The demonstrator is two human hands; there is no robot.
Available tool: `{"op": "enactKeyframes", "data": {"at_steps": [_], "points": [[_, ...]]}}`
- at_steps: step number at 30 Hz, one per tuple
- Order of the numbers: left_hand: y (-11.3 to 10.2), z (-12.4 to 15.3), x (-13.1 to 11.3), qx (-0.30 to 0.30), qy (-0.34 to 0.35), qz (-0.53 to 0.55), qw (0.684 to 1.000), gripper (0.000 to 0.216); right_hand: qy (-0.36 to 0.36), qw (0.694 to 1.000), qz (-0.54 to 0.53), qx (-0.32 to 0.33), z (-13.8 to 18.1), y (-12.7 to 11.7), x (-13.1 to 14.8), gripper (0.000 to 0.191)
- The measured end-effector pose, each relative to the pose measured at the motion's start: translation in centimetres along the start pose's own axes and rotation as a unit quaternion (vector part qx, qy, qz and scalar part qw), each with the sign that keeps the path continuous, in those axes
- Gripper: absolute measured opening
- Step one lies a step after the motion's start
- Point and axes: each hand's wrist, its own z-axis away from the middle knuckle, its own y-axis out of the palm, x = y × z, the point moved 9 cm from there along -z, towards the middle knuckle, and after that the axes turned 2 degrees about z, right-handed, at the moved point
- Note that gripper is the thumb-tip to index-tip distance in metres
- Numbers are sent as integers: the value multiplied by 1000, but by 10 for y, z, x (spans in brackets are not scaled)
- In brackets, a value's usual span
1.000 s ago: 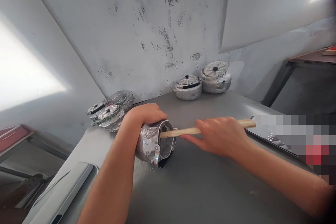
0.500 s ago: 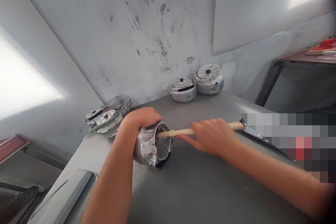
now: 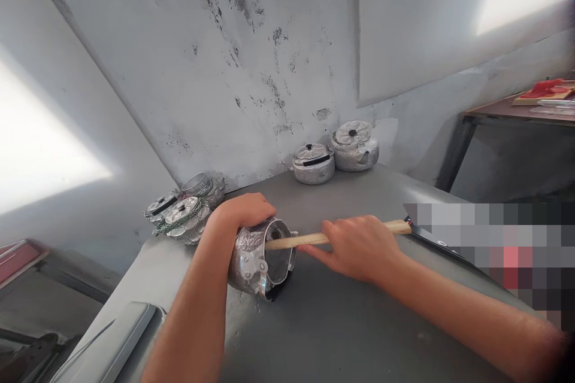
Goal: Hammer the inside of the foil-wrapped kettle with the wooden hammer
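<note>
A dented silver kettle [image 3: 248, 260] lies tipped on its side on the grey table, its open mouth facing right. My left hand [image 3: 249, 210] grips it from above, fingers curled over the far side and partly hidden. In my right hand [image 3: 362, 245] is a pale wooden stick [image 3: 309, 240], with the fingers wrapped round its middle. The stick's left end reaches into the kettle's mouth; whether it touches the inner wall I cannot tell. A black handle [image 3: 281, 287] hangs at the kettle's lower rim.
Two lidded kettles [image 3: 313, 172] stand at the back by the stained wall. Several more kettles [image 3: 183, 215] cluster at the back left. A grey flat case [image 3: 121, 341] lies at the front left. A dark flat device [image 3: 438, 242] and a blurred-out area are at the right edge.
The view has tilted slightly, so everything sits a little lower. The stick's inner end has shifted slightly within the kettle's mouth. Both hands keep their holds.
</note>
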Motion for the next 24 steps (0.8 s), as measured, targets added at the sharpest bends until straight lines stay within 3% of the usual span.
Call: {"op": "enactKeyframes", "data": {"at_steps": [17, 24], "points": [[-4, -1, 8, -24, -38, 54, 998, 27, 14, 1000, -7, -2, 0, 1, 1, 76], [-16, 7, 13, -119, -107, 106, 981, 44, 14, 1000, -8, -1, 1, 2, -3, 77]]}}
